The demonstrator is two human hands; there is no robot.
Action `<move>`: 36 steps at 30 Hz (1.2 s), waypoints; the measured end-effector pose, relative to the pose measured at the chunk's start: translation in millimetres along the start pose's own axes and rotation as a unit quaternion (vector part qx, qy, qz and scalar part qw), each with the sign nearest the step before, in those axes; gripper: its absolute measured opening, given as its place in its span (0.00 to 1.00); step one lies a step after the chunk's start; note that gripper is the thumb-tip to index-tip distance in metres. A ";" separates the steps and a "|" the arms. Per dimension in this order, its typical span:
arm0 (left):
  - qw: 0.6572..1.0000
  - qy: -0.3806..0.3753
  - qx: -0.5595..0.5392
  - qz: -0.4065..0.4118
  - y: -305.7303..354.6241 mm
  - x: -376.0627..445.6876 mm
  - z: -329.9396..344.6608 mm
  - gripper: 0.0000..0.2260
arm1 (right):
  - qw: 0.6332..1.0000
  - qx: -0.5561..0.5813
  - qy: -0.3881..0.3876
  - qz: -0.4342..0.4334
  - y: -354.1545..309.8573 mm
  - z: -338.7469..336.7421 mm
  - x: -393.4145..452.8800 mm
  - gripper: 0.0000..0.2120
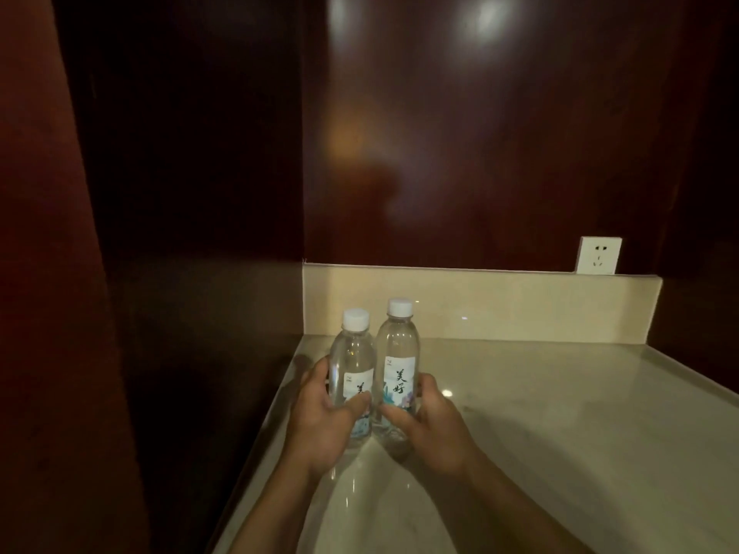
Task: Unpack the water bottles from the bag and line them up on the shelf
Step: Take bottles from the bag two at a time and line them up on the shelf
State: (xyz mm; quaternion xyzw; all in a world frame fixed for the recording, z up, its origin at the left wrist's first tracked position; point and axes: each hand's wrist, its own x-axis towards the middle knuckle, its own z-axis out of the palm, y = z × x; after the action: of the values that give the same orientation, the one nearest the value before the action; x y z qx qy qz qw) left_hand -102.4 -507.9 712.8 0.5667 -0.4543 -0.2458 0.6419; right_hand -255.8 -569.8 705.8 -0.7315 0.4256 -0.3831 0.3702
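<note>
Between the two hands, the lower bodies of both bottles are partly covered by fingers and thumbs, so their bases and the contact with the shelf (560, 413) are hard to make out. Both forearms are cut off at the bottom edge of the view. Low light obscures fine detail.

The left hand (324, 421) wraps the left bottle (352, 369) from the left side, thumb laid across the front of the label, fingertips curled round the far side. The right hand (432, 425) grips the right bottle (398, 353) from the right side, thumb across the lower label, fingers behind. Each hand is clamped on its own bottle.

Both bottles stand upright, side by side and touching or nearly so; which of the two cannot be told. Each is clear with a white cap and a white label carrying dark characters. They sit near the left edge of the pale, glossy shelf.

Beyond the hands runs a low cream backsplash (520, 305). Far right of the right hand, a white wall socket (598, 255) sits above the backsplash on the dark wood panel (480, 133).
</note>
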 end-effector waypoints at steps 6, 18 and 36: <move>0.998 0.056 0.041 -0.009 -16.0 33.8 15.0 0.23 | 0.998 0.057 -0.013 -0.003 17.8 11.4 35.9 0.19; 0.946 0.166 0.277 -0.003 -44.7 99.2 37.7 0.26 | 0.997 -0.046 -0.001 -0.060 36.4 33.9 125.3 0.25; 0.896 0.220 0.366 -0.121 -71.6 174.0 42.9 0.21 | 0.983 -0.112 0.033 -0.142 67.3 63.6 218.1 0.24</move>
State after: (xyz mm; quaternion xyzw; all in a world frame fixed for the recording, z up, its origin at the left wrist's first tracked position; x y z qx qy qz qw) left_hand -43.9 -691.0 695.5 0.8518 -0.2869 -0.0071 0.4382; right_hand -147.8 -778.2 673.4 -0.8085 0.3691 -0.4054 0.2135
